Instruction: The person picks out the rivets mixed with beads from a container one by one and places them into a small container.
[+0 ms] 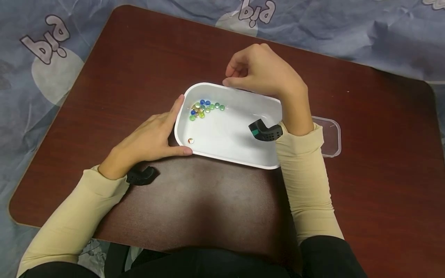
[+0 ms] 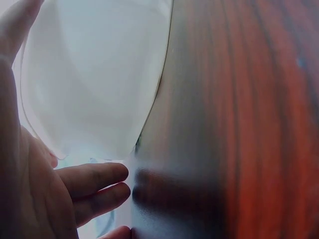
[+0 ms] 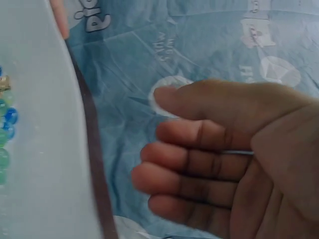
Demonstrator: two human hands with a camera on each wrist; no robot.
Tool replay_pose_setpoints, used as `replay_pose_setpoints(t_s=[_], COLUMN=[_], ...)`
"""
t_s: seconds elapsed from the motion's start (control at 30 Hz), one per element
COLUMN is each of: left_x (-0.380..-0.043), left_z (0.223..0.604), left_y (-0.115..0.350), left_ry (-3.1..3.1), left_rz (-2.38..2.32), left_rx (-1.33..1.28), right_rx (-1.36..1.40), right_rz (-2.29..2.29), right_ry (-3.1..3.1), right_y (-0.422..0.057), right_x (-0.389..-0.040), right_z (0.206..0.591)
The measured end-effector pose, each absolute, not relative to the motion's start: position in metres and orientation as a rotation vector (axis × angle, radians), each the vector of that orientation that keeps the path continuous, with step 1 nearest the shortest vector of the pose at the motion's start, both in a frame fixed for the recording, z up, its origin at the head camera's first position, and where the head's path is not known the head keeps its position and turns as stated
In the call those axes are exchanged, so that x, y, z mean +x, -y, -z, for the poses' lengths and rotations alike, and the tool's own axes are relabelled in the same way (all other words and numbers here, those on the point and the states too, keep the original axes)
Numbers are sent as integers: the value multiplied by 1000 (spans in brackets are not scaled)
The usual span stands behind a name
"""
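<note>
A white plastic tray (image 1: 229, 135) lies on the table with a cluster of glass marbles (image 1: 212, 107) in its far left corner, blue, green and yellowish. One lone marble (image 1: 191, 141) sits near the front left corner. My left hand (image 1: 149, 135) spans the tray's left end, its thumb along the front rim and its fingers, fairly straight, against the outer wall. Over the far rim is my right hand (image 1: 264, 71), fingers loosely bent. The right wrist view shows that hand (image 3: 199, 154) with nothing in it, beside the tray wall (image 3: 55, 124).
Right of the tray, partly behind the right forearm, lies a clear plastic container (image 1: 332, 137). The brown table (image 1: 139, 58) has rounded corners, with printed blue-grey cloth (image 1: 313, 27) beyond it. A black wrist camera (image 1: 265, 131) overhangs the tray.
</note>
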State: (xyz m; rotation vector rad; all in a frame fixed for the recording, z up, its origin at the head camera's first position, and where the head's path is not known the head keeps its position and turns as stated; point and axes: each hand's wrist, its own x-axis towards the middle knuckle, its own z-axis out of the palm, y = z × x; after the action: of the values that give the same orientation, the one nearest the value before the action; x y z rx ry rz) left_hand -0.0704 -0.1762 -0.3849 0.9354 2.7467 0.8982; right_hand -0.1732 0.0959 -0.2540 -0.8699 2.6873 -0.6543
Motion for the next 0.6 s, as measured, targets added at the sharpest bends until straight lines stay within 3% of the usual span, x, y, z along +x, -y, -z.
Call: replay_pose_setpoints(t_s=[0.33,0.6], left_x=[-70,-70], left_z=[384,385], left_y=[176,176], left_ry=[-2746,-2744], left_rz=[-876,-869], left_rx=[914,900], right_rx=[-1075,-1089], right_rz=[742,688], right_ry=[-2530,-2394], right_y=[-79,-71], right_x=[-179,-179], right_z=[283,295])
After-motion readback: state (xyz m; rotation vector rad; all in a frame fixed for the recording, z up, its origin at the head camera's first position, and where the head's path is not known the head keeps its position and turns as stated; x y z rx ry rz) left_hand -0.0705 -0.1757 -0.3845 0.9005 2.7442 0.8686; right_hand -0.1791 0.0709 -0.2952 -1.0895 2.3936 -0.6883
